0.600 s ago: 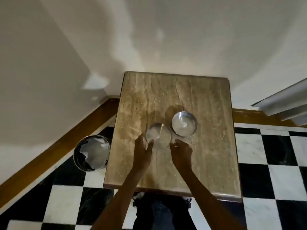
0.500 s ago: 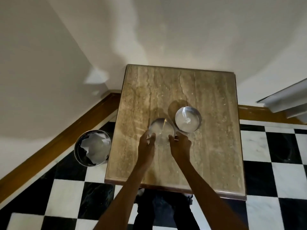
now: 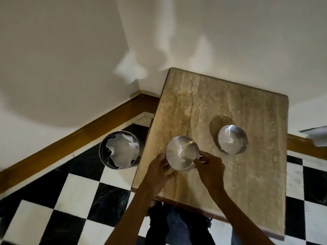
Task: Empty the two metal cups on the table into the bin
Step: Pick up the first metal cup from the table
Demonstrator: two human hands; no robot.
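Two shiny metal cups are on the brown stone table (image 3: 247,183). The nearer cup (image 3: 181,152) sits close to the table's left edge, gripped from both sides: my left hand (image 3: 159,172) wraps its left wall and my right hand (image 3: 208,165) holds its right rim. Whether it is lifted off the tabletop is unclear. The second cup (image 3: 232,141) stands alone, farther back and to the right. A round metal bin (image 3: 118,152) holding crumpled white paper stands on the floor just left of the table.
The table stands in a corner against white walls with a wooden skirting board (image 3: 92,131). The floor (image 3: 74,200) is black-and-white checkered tile. My legs are visible under the table's near edge. A white object (image 3: 318,138) juts in at the right edge.
Both hands closed around the nearer cup and it has shifted left, away from the second cup. The view has swung left, bringing the bin nearer the centre.
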